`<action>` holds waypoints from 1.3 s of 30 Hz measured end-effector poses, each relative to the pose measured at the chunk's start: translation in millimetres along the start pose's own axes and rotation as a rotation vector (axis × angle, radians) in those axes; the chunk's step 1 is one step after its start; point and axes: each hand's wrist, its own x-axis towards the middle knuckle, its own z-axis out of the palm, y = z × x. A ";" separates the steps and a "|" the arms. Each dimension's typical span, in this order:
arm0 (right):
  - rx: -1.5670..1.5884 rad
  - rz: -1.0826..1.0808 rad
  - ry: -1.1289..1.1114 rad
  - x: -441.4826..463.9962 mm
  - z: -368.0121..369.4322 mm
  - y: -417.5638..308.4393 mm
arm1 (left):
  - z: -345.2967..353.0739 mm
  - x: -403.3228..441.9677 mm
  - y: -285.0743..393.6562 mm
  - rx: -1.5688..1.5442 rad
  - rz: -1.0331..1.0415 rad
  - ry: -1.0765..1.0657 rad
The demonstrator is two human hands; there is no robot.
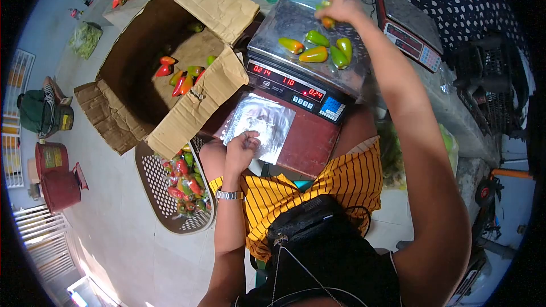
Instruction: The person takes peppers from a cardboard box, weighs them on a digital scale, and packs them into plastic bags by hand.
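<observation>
On my feed, five glossy peppers (313,54), green to yellow-orange, lie on their sides on the scale (270,31); more, green and orange, are gripped near its far edge. Shiny plastic (274,119) lies flat before it.

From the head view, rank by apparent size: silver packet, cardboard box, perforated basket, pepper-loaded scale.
Largest to smallest:
1. Cardboard box
2. Pepper-loaded scale
3. Perforated basket, partly hidden
4. Silver packet
</observation>
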 end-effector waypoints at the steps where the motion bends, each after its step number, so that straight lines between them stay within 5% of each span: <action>1: 0.090 0.046 0.054 3.7 -13.5 0.7 | 0.1 -0.2 -1.6 -0.003 0.010 0.000; 2: 0.181 0.094 0.109 4.3 -25.1 1.7 | 0.0 -0.5 -3.2 -0.006 0.019 0.000; 7: 1.708 0.030 0.117 -67.5 -75.2 25.8 | -0.2 -3.9 8.2 0.028 0.018 -0.006; 9: 2.058 0.002 -0.108 -106.8 -74.8 53.3 | 0.2 -0.8 0.1 -0.015 0.056 0.001; 13: 2.418 0.214 -0.154 -193.8 -28.1 67.2 | 1.3 -2.4 1.6 0.006 0.061 0.005; 16: 2.411 0.628 0.153 -230.7 -9.3 51.6 | 2.3 -0.8 3.1 0.007 0.049 0.006; 19: 2.406 0.651 0.175 -227.5 -8.5 48.0 | 2.5 -4.7 5.8 0.052 0.050 0.011; 22: 2.243 0.298 -0.186 -205.1 -9.3 55.1 | 3.7 -3.1 2.4 0.050 0.053 0.023; 25: 1.531 0.315 0.045 -164.6 -22.8 13.1 | 3.2 -2.2 2.4 0.064 0.051 0.036; 29: 0.725 0.047 -0.164 -62.4 -13.9 6.5 | 3.8 -4.7 4.9 0.075 0.029 0.026; 31: 0.104 -0.021 -0.098 -25.5 -0.8 -5.7 | 3.0 -3.6 5.4 0.082 0.032 0.029; 39: -0.126 -0.110 -0.349 19.1 27.9 -26.2 | -0.4 -3.8 0.5 0.031 0.043 0.045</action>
